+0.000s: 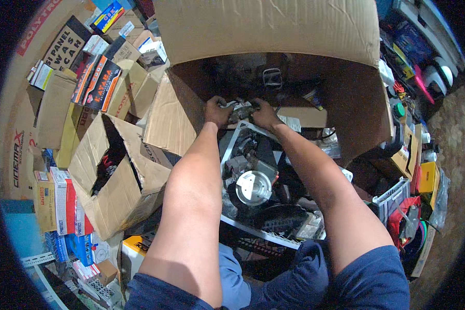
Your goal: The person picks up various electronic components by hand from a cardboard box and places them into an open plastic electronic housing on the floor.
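Both arms stretch forward over a white-rimmed plastic basket (pixel 286 241) to the mouth of a big cardboard box (pixel 341 93). My left hand (pixel 217 111) is closed, fingers curled on the left side of a small greyish metal part (pixel 241 110). On the part's other side, my right hand (pixel 266 114) is closed with thumb and fingers pinching it. Its exact kind cannot be made out. Within the basket, a round silver metal piece (pixel 253 188) lies among dark and grey parts, close below my hands. Shadow hides much of the big box's inside.
An opened cardboard carton (pixel 120 175) stands left of my left arm. Small boxes, including an orange-and-black box (pixel 102 82), are piled behind it. To the right are a grey crate (pixel 391 200), a yellow box (pixel 428 176) and bottles. The big box's raised flap (pixel 268 28) spans the far side.
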Demonstrator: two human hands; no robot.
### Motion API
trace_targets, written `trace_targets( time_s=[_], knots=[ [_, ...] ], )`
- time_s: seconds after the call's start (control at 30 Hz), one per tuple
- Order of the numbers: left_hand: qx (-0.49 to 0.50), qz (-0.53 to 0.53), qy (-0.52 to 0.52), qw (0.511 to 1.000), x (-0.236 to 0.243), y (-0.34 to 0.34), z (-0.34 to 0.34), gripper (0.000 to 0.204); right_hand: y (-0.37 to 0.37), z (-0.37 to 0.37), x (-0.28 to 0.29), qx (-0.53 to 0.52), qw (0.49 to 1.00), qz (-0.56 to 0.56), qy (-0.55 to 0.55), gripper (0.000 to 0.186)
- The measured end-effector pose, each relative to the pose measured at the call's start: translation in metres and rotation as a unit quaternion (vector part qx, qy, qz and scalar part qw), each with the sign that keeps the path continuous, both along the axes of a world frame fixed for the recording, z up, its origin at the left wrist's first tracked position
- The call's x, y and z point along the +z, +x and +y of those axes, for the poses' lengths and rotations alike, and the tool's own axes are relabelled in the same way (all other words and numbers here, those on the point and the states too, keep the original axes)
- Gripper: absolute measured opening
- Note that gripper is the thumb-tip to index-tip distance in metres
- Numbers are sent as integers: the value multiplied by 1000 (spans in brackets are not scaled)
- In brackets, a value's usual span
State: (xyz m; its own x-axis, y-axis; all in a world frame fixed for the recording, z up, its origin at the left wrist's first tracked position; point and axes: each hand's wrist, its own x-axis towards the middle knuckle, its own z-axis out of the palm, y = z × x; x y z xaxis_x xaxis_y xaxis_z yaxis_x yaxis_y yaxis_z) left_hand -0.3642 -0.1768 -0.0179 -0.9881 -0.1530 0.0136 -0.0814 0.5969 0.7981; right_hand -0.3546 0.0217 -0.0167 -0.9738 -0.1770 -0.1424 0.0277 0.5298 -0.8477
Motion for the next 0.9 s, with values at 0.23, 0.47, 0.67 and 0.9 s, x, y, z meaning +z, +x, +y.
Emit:
trace_targets(
  time_s=[0.23, 0.47, 0.67, 0.9],
  knots=[
    [-64, -128, 141, 980, 62, 0, -9, 32, 10, 14, 76, -58, 986, -144, -67, 37],
    [-139, -336, 121, 924, 175, 34, 14, 43, 48, 52, 125, -48, 992, -92, -76, 42],
    [-326, -472, 92, 814, 223, 42, 34, 39, 103, 85, 169, -105, 969, -189, -121, 49],
    [-280, -483, 82, 826, 281, 99, 58, 41, 172, 86, 244, -183, 924, -249, -224, 31]
  ],
)
